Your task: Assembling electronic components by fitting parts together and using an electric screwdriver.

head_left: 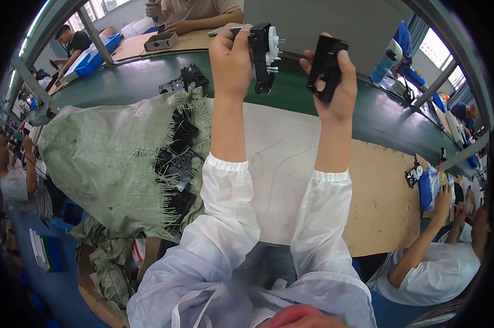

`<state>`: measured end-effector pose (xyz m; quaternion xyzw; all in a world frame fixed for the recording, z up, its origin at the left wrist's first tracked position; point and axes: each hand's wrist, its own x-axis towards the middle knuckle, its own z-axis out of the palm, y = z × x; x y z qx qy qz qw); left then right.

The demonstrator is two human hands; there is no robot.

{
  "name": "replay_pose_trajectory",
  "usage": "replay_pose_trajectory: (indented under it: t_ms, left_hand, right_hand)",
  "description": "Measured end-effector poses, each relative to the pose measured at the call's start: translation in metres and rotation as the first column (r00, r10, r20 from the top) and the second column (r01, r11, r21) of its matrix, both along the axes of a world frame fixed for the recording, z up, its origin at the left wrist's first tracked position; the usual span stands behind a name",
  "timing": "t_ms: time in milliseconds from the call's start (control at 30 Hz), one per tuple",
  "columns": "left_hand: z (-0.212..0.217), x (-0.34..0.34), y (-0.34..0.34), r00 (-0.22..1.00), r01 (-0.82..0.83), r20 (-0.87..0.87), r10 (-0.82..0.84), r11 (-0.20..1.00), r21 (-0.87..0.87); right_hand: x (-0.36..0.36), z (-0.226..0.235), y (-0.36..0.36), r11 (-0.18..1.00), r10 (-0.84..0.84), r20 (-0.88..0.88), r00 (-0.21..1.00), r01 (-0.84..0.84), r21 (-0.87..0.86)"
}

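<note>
From afar, my left hand [230, 63] grips the gear box [262, 61] and my right hand [339, 97] grips the black cover [327, 59], both up by the green top [132, 82] (apart, maybe to see well).

- Left hand [230, 63] holds a gear unit [260, 57], gears [272, 45] toward the right hand [340, 98].
- Right hand holds a black shell [327, 61].
- Black parts [182, 167] show at a sack [107, 156].
</note>
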<state>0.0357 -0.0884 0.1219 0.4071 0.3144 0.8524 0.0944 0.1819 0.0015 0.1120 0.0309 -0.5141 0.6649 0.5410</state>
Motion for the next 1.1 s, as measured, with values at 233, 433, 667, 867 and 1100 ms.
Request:
replay_pose_trajectory:
  t_ms: [233, 433, 667, 867, 1100]
  left_hand:
    - [0.013, 0.024, -0.008, 0.997, -0.071, -0.033, 0.068, 0.992, -0.108]
    - [0.016, 0.032, -0.009, 0.981, -0.181, -0.113, 0.16, 0.959, -0.217]
    - [0.017, 0.037, -0.009, 0.978, -0.201, -0.113, 0.176, 0.944, -0.263]
    - [0.019, 0.039, -0.009, 0.983, -0.179, -0.076, 0.165, 0.955, -0.238]
    - [0.018, 0.04, -0.009, 0.977, -0.21, -0.096, 0.191, 0.943, -0.259]
  right_hand:
    - [-0.013, 0.007, -0.026, 0.999, 0.035, 0.029, 0.999, -0.034, -0.034]
    - [-0.014, 0.007, -0.031, 0.999, 0.038, 0.048, 0.998, -0.038, 0.012]
    - [-0.016, 0.006, -0.03, 0.997, -0.058, 0.051, 0.997, 0.055, 0.063]
    - [-0.014, 0.007, -0.032, 0.999, -0.02, 0.05, 0.999, 0.018, 0.039]
    - [-0.012, 0.009, -0.033, 0.999, -0.027, 0.074, 0.997, 0.024, 0.036]
